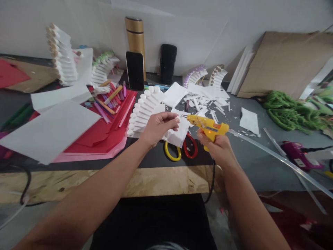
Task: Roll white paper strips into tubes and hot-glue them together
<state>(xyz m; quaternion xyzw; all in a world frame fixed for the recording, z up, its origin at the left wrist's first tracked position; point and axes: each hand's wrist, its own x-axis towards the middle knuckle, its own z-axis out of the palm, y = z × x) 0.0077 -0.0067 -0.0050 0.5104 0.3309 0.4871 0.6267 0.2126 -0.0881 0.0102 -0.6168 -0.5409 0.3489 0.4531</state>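
Note:
My right hand (217,147) grips a yellow hot glue gun (206,124) with a lit orange light and a long clear glue stick (275,156) out of its back. The gun's nozzle points left, close to the fingertips of my left hand (161,126). Thumb and fingers of that hand are pinched together on something small that I cannot make out. Beside it lies a curved fan of white rolled paper tubes with round white ends (145,107). Under the hands are white paper pieces (179,133) and scissors with one yellow and one red handle loop (190,146).
Red sheets (104,133) with coloured rolls lie left. A phone (135,71) leans on a gold bottle (136,34); a black case (168,63) stands nearby. White scraps (200,102) are scattered behind. Green yarn (286,111), cardboard (283,62) and a purple power strip (299,154) are right.

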